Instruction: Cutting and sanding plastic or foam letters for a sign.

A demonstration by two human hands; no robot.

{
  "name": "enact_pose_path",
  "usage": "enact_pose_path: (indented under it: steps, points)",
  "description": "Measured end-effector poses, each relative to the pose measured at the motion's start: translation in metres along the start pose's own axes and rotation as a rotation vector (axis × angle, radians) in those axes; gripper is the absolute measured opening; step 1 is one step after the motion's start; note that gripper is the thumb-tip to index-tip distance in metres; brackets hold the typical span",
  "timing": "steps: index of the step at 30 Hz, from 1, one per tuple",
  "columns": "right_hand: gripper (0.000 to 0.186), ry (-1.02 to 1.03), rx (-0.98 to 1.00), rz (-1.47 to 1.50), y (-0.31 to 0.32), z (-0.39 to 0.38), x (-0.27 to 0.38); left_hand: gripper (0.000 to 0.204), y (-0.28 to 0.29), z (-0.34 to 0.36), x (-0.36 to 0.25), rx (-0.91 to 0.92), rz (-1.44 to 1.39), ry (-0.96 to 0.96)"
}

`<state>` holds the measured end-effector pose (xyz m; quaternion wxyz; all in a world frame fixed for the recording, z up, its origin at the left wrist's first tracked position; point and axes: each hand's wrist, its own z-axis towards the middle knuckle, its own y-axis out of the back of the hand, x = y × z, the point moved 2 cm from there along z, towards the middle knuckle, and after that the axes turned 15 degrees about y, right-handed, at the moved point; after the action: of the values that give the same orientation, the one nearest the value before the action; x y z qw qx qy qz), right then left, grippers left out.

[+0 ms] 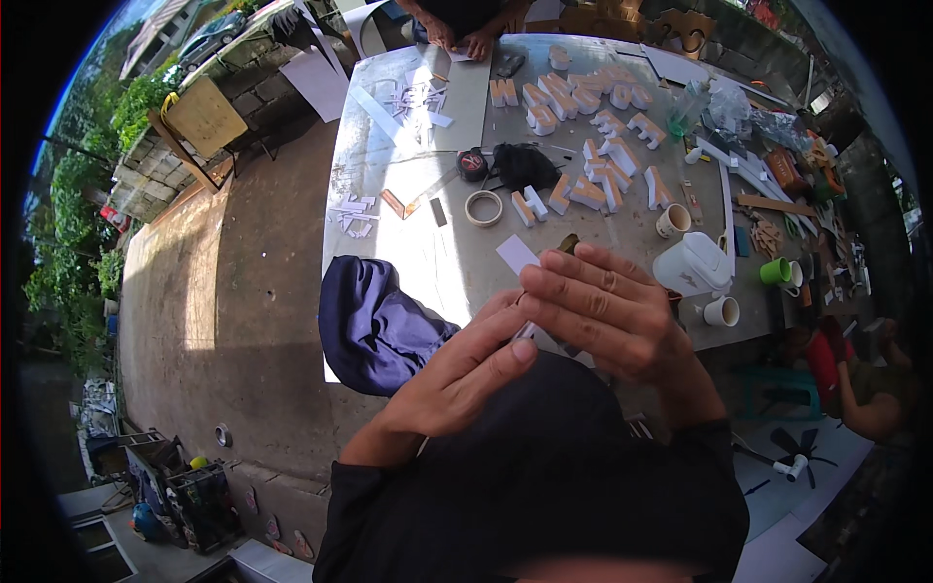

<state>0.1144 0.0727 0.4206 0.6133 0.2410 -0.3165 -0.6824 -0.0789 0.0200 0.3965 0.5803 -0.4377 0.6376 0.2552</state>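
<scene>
In front of my chest, my left hand (471,364) and my right hand (607,311) meet over the table's near edge. A small white strip (525,332) shows beside the left thumb tip, between the two hands; most of it is hidden. My left hand is closed around it, its fingertips covered by the right hand. The right hand's fingers are stretched out flat across the left fingers, and its thumb is out of sight. Just beyond the fingertips is a white rectangular piece (517,253). A small brownish thing (569,243) shows beside the right index finger.
Block letters (583,92) with white faces cover the table's far right. A tape roll (483,208), tape measure (472,165), black bag (525,165) and white offcuts (418,97) lie left. Mugs (673,222) and a white container (692,264) stand right. Dark blue cloth (379,325) hangs near-left. Another person's hands (462,44) work opposite.
</scene>
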Motion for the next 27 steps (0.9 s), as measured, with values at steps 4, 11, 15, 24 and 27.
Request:
enact_pose_path:
  steps: [4,11,15,24,27]
  points:
    - [0.031,-0.075,-0.038,0.024,-0.003,-0.002,-0.015,0.046,-0.001,-0.001,-0.005,0.021,0.015,0.046]
    - [0.045,-0.23,-0.129,0.06,-0.005,-0.014,-0.043,0.054,0.001,-0.002,-0.012,0.008,0.041,0.031]
    - [0.049,-0.365,-0.355,0.213,0.01,-0.017,-0.026,0.057,0.011,0.005,-0.009,0.026,-0.042,0.07]
    - [0.03,-0.045,-0.023,0.028,0.0,0.0,-0.006,0.049,0.005,0.004,-0.002,0.077,-0.167,0.065]
    - [0.028,-0.03,0.01,0.015,-0.001,-0.001,-0.003,0.045,0.006,0.007,0.0,0.008,-0.164,0.186]
